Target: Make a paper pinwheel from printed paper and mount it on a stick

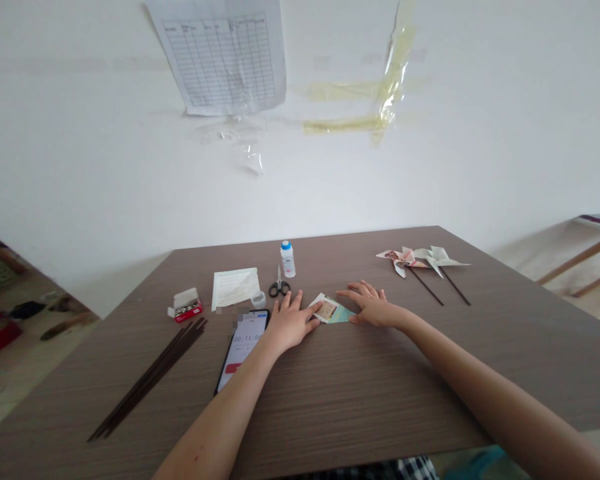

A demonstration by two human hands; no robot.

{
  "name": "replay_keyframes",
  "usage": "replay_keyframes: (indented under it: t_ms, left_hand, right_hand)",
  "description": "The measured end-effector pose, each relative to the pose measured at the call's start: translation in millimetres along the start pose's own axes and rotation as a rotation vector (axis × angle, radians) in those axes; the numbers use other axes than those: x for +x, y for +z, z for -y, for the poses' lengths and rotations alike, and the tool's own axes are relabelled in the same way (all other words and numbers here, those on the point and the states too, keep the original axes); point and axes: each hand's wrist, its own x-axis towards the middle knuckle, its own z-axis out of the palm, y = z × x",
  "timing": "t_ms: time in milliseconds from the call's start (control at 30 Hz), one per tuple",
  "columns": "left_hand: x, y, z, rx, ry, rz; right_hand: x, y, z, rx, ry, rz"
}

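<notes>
A small printed paper [337, 313], folded to a roughly triangular shape, lies flat on the table between my hands. At its left corner rests my left hand [291, 327], fingers spread, with the thumb side by the paper's edge. My right hand [375, 308] is spread low over the table, its thumb at the paper's right corner. Neither hand is wrapped around anything. Just beyond my left hand are black-handled scissors [279, 287] and a small clear cup [259, 299]. A phone [244, 347] showing a running timer lies partly beneath my left forearm.
A white bottle with a blue cap [288, 260] stands behind the scissors. To the left are paper sheets [235, 288], a small red-and-white box [187, 305] and several dark sticks [150, 377]. Two paper pinwheels [405, 259] on sticks lie at the right. A wall [330, 193] borders the table's far edge.
</notes>
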Motion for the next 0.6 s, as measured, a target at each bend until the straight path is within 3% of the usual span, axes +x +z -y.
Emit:
replay_keyframes:
  t_ms: [267,600]
  left_hand:
    - [4.9,6.8,7.3,0.003,0.044,-0.030]
    - [-2.1,-2.2,-2.5,0.010,-0.003,0.009]
  right_hand:
    - [0.8,-2.7,-7.8,0.004,-0.015,0.024]
    - [-0.8,-5.4,-11.8,0.021,-0.038,0.033]
